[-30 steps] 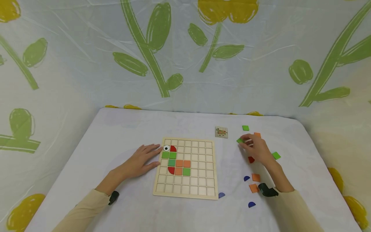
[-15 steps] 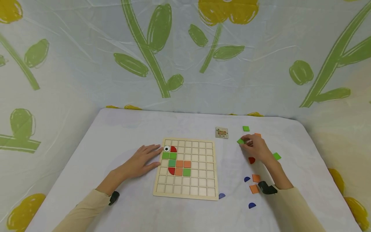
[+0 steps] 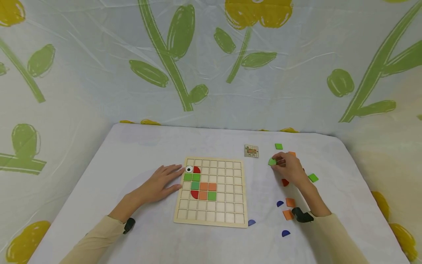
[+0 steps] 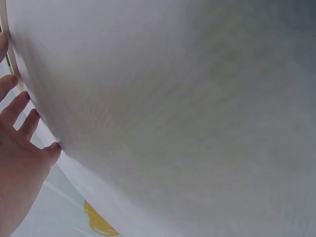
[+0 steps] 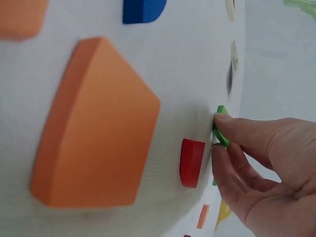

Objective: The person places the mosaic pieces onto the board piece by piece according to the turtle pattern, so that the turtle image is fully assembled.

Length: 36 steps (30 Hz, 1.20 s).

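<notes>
Flowered backdrop stands behind and beside the table, which is covered in white cloth. Wooden grid board lies flat near mid-table; its pieces sit in the left and middle columns: an eye tile beside a red piece, two green squares below, then a teal square with two orange squares, then red, orange and green in a row. Left hand: fingers apart and extended, index fingertip and thumb touching the board's left rim, nothing held. Right hand: thumb and fingers clamped on the green tile, which is tilted, right of the board; cannot tell whether it touches the cloth. Pattern card lies between board and right hand, nearer the far edge. Loose orange tiles lie near the right wrist, one beyond the hand; loose green tiles lie beyond the hand and beside the forearm. Loose red piece just below the hand. Three blue half-discs nearest the front, one beside the board's near right corner.
</notes>
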Available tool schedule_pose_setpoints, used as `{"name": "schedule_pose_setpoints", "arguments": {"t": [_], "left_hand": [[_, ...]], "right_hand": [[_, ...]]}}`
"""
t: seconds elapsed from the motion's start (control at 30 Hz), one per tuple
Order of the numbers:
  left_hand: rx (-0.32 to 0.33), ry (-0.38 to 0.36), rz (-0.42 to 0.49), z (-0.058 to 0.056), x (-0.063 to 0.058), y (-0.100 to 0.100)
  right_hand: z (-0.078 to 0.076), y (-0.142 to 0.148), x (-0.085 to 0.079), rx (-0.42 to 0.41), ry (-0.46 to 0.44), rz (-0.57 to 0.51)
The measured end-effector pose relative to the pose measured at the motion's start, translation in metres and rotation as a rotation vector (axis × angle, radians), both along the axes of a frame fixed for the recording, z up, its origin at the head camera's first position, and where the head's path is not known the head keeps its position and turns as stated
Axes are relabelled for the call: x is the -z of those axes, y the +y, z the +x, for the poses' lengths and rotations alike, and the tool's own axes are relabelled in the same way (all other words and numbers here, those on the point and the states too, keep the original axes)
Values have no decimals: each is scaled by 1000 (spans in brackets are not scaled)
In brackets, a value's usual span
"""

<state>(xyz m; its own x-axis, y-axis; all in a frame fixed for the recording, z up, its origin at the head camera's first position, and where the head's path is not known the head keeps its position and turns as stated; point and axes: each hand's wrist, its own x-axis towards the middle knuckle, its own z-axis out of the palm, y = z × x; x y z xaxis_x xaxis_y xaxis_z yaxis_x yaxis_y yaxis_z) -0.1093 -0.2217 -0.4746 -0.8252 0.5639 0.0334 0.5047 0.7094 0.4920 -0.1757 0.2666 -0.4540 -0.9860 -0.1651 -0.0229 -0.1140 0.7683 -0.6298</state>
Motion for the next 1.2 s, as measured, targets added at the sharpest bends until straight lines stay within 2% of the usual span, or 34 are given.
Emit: {"name": "schedule_pose_setpoints", "arguments": {"t": [0.4,0.7,1.2], "left_hand": [[4,14,9,1,1,0],[3,17,-2,1,3,-1],[-3,36,-3,1,1,1]], "right_hand": [[4,-1,1,-3,3,-21],[7,-2,3,-24,59,-46],[24,-36,-4,-75,53,-131]]}}
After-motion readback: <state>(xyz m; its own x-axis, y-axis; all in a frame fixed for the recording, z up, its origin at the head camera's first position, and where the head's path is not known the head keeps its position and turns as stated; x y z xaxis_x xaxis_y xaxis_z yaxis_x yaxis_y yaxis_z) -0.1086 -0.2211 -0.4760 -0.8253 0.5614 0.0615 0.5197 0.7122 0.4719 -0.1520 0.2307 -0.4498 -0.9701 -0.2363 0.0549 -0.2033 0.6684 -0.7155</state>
